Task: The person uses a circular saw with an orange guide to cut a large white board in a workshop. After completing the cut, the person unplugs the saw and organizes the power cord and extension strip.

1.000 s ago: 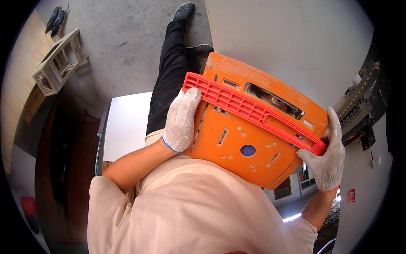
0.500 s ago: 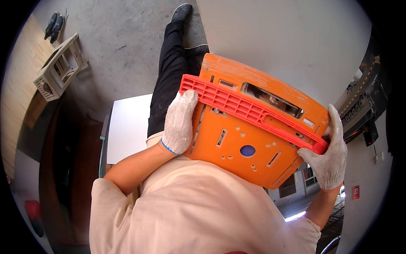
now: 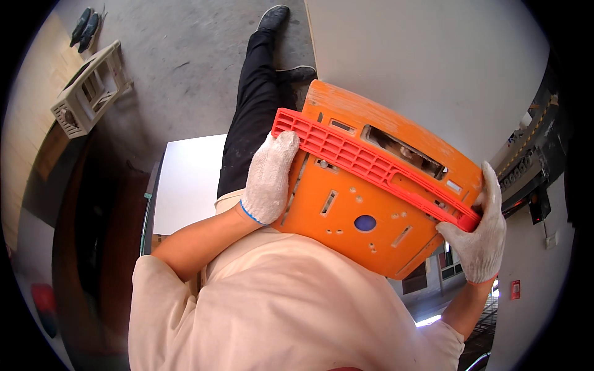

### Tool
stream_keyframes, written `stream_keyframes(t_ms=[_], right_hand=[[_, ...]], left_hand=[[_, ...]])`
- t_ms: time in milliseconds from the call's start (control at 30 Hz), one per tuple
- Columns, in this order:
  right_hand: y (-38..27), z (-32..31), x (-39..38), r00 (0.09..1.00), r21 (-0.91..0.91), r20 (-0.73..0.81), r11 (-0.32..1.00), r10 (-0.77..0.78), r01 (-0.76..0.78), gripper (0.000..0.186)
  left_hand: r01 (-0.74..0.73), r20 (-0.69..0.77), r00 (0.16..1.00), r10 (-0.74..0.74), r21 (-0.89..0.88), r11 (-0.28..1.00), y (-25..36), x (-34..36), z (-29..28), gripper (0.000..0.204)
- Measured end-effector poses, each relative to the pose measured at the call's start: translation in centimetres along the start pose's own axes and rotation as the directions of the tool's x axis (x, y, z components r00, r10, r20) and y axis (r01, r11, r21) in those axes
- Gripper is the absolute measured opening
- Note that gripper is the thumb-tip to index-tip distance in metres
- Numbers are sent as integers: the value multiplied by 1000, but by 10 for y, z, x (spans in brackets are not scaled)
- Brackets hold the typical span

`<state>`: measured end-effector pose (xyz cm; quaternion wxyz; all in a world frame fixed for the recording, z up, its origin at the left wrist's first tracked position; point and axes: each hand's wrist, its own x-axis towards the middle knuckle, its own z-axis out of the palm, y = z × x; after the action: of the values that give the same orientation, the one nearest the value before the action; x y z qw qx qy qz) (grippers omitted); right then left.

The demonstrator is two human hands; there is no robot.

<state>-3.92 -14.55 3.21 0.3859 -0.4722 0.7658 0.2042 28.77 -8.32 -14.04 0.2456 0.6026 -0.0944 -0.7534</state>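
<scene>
An orange plastic board (image 3: 322, 235), scuffed along its far edge and pierced with slots, small holes and a round blue spot, is held tilted over my torso. A red ribbed plastic bar (image 3: 346, 154) lies across it, with a long opening toward its right end. My left hand (image 3: 269, 176), in a white knitted glove, is closed at the bar's left end and the board's left edge. My gloved right hand (image 3: 479, 229) grips the right side, thumb by the bar's end and fingers around the board's edge. The board's underside is hidden.
My legs (image 3: 253, 105) stretch over a concrete floor (image 3: 173, 37). A beige plastic frame (image 3: 83, 93) and dark shoes (image 3: 86, 28) stand at left, above a white board (image 3: 189, 179). A grey panel (image 3: 421, 49) is beyond the orange board; power strips (image 3: 516, 173) are at right.
The view has shifted slightly back and forth, moving the scene a little in the picture. Both hands keep the same grip on the orange board and red bar.
</scene>
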Motion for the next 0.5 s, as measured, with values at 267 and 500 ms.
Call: stream_keyframes(t_ms=[267, 500], right_hand=[[3, 0, -1, 1000, 34, 12, 999, 18, -19, 114], [6, -3, -2, 1000, 33, 21, 999, -1, 0, 114]], left_hand=[[-10, 2, 1000, 9, 107, 994, 5, -2, 2, 38], [-4, 1, 1000, 4, 69, 998, 3, -1, 3, 36]])
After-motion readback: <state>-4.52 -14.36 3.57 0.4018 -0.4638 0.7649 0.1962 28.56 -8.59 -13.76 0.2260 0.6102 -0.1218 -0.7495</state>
